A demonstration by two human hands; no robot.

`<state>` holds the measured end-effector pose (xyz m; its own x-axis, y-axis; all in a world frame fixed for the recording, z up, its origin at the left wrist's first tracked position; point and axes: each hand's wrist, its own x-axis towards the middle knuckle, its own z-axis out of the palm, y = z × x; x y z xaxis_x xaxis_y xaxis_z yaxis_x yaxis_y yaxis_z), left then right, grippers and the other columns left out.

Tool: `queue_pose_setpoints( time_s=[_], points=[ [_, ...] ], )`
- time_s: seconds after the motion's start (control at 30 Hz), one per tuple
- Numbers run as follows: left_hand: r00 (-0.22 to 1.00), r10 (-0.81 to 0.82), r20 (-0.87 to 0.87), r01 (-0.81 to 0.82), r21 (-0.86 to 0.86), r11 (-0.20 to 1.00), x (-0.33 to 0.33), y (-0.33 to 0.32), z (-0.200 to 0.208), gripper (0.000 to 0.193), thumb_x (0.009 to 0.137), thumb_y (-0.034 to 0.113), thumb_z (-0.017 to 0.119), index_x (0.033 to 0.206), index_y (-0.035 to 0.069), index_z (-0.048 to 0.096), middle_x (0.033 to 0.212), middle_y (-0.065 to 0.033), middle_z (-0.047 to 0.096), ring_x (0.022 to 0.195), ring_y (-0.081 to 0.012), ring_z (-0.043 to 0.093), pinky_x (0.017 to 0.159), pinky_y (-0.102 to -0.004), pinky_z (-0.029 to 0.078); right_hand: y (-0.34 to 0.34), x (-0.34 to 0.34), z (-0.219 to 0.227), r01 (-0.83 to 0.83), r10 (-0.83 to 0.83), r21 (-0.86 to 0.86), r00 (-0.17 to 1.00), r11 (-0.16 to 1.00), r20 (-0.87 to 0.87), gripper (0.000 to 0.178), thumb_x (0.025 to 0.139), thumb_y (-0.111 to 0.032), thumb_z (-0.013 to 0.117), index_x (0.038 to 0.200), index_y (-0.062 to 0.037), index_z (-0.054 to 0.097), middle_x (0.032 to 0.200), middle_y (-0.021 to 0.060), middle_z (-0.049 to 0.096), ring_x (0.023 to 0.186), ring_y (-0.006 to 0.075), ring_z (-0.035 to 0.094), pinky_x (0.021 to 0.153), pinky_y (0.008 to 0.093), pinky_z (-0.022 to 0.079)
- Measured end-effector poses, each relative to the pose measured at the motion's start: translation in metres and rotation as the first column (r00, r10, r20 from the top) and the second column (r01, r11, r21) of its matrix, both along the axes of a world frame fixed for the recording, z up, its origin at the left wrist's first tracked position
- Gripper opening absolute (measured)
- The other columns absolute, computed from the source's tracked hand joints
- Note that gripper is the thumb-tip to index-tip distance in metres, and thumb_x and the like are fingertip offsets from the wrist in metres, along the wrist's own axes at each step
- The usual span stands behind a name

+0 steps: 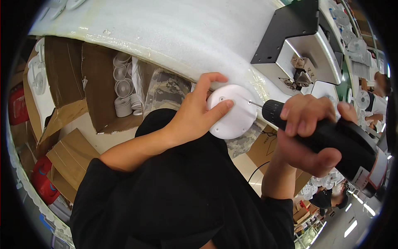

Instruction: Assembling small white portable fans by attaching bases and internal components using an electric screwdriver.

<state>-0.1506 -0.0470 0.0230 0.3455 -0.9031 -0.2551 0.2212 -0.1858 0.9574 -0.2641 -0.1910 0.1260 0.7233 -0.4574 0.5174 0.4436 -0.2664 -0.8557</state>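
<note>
My left hand (198,108) grips a round white plastic disc (233,120) by its left side, thumb on its face and a finger curled over the top edge. Small screw holes dot the disc near its rim. A black electric screwdriver (327,143) is in my right hand (309,124), fingers wrapped round its body. Its thin metal bit reaches left, and the tip meets the hole at the disc's upper right. Whether a screw sits under the tip is too small to tell.
Beyond the disc runs a white-covered worktable (166,25). A black and silver machine (296,50) stands on it at right. An open cardboard box (99,83) at left holds round white parts (123,88). Camouflage cloth (163,89) hangs below the edge. Another person (329,199) is far right.
</note>
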Motion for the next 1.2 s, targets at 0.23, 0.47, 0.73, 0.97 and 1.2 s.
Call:
queue_pose_setpoints(
  time_s=[0.23, 0.47, 0.73, 0.97, 1.2],
  points=[
    [0.999, -0.021, 0.044, 0.024, -0.070, 0.997, 0.006, 0.002, -0.016, 0.048, 0.091, 0.010, 0.059, 0.136, 0.004, 0.043, 0.110, -0.0164, 0.060, 0.094, -0.0231, 0.061, 0.082, -0.0293, 0.051, -0.005, -0.022, 0.042, 0.203, -0.195, -0.008, 0.951, 0.979, 0.241, 0.064, 0.083, -0.053, 0.058, 0.132, -0.0123, 0.047, 0.071, -0.0017, 0.054, 0.055, 0.0098, 0.050, 0.062, 0.0307, 0.045],
    [0.976, 0.036, -0.214, -0.051, -0.067, 0.996, 0.009, 0.020, -0.005, 0.049, 0.091, 0.008, 0.058, 0.138, 0.006, 0.042, 0.117, -0.0180, 0.056, 0.100, -0.0232, 0.058, 0.086, -0.0295, 0.049, -0.027, -0.022, 0.041, 0.447, -0.435, 0.012, 0.865, 0.895, 0.250, 0.045, 0.081, -0.054, 0.054, 0.107, -0.0168, 0.055, 0.069, -0.0038, 0.053, 0.055, 0.0101, 0.051, 0.063, 0.0326, 0.043],
    [0.997, -0.049, -0.067, 0.045, -0.047, 0.998, 0.017, 0.016, -0.014, 0.061, 0.091, 0.012, 0.060, 0.144, 0.005, 0.032, 0.132, -0.0198, 0.049, 0.117, -0.0270, 0.052, 0.098, -0.0356, 0.043, -0.044, -0.016, 0.035, 0.307, -0.297, -0.002, 0.922, 0.952, 0.248, 0.045, 0.083, -0.052, 0.052, 0.109, -0.0151, 0.056, 0.070, -0.0026, 0.053, 0.055, 0.0106, 0.050, 0.062, 0.0318, 0.043],
    [0.983, -0.050, 0.176, 0.069, -0.102, 0.992, 0.007, 0.021, -0.011, 0.068, 0.091, 0.016, 0.060, 0.147, 0.004, 0.024, 0.139, -0.0225, 0.043, 0.121, -0.0302, 0.049, 0.102, -0.0370, 0.040, -0.045, -0.024, 0.050, 0.183, -0.194, 0.101, 0.974, 0.978, 0.119, 0.052, 0.084, -0.049, 0.052, 0.117, -0.0099, 0.054, 0.074, -0.0018, 0.053, 0.057, 0.0098, 0.050, 0.062, 0.0305, 0.042],
    [0.986, -0.114, 0.124, 0.126, -0.096, 0.987, 0.007, 0.007, -0.010, 0.066, 0.088, 0.014, 0.060, 0.145, 0.004, 0.028, 0.137, -0.0225, 0.044, 0.113, -0.0306, 0.053, 0.095, -0.0361, 0.044, -0.018, -0.017, 0.046, 0.081, -0.109, 0.190, 0.984, 0.979, 0.140, 0.058, 0.084, -0.050, 0.053, 0.125, -0.0087, 0.050, 0.074, -0.0023, 0.051, 0.057, 0.0089, 0.049, 0.062, 0.0297, 0.041]
  ],
)
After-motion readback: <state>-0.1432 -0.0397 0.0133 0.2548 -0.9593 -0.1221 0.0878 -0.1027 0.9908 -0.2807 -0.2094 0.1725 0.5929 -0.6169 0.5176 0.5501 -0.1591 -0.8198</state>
